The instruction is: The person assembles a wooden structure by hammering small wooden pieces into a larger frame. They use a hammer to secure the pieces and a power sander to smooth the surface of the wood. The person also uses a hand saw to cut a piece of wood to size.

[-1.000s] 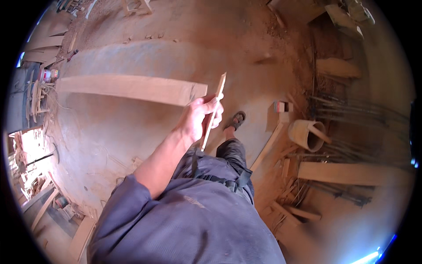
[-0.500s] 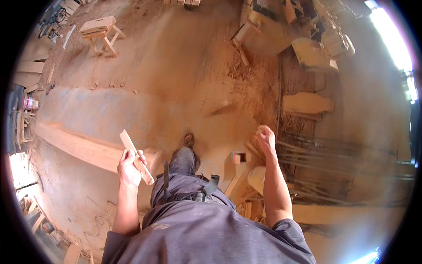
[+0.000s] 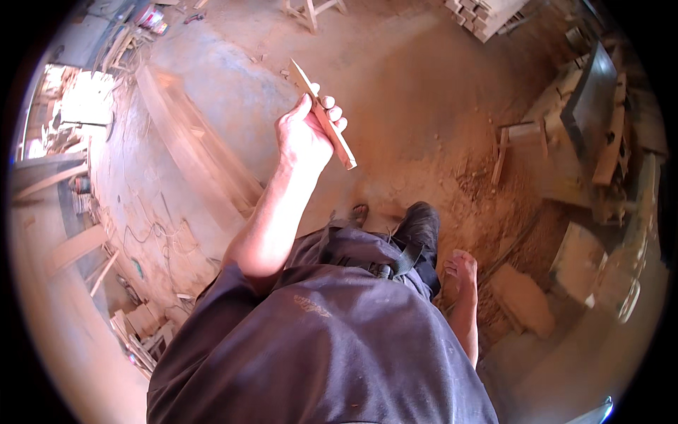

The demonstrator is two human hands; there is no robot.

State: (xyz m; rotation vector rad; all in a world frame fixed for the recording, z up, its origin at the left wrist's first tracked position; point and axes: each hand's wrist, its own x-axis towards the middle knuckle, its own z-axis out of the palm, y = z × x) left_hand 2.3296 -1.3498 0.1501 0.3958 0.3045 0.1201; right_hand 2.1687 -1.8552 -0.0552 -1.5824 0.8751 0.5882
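My left hand (image 3: 305, 134) is raised in front of me, its fingers wrapped round a short, narrow wooden strip (image 3: 342, 150). The strip slants, its thin far end pointing up and left, its squared near end sticking out past my palm. Low at my right side hangs my right hand (image 3: 463, 268), its fingers loosely bent and a little apart, with nothing visible in them. It is nearest to my right leg and to a flat wooden board (image 3: 522, 300) on the floor.
A long timber beam (image 3: 201, 141) lies on the floor at left. Dusty machinery (image 3: 558, 155) stands at right, with wood scraps around it. Stacked wood blocks (image 3: 484, 18) and a wooden stool (image 3: 311, 14) are farther off. A cable (image 3: 159, 232) lies at left.
My view has turned right, and I have stepped. My left hand has risen with the wooden strip. My right hand has dropped back toward my side.
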